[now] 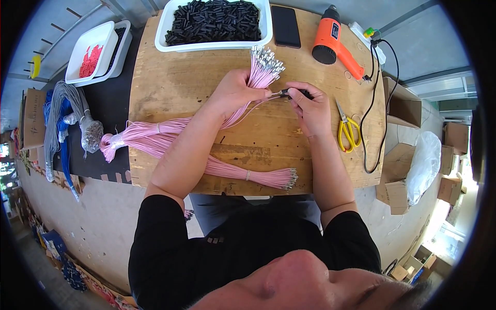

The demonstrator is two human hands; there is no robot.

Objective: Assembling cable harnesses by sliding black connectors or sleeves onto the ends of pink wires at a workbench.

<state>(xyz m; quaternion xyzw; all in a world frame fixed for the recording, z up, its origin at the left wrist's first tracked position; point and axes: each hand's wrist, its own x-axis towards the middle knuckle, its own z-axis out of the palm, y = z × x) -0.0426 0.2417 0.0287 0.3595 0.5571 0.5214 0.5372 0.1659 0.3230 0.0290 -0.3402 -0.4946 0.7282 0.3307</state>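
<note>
My left hand (235, 94) is closed around a bundle of pink wires (262, 78), whose silvery metal ends fan out above the thumb. Between its thumb and forefinger, one wire is pinched and points to the right. My right hand (311, 106) is closed on small black sleeves (307, 93), and one of them meets the tip of that wire. Whether the sleeve is over the tip or only touching it, I cannot tell. A second pink wire bundle (253, 175), tied with a band, lies along the table's near edge under my left forearm.
On the wooden table (279, 139), a white tray (214, 48) of black sleeves stands at the back, beside a phone (285, 27). An orange heat gun (333, 44), a corded power strip (366, 41) and yellow-handled scissors (349, 133) are at right. Grey wire bundles (67, 98) lie left.
</note>
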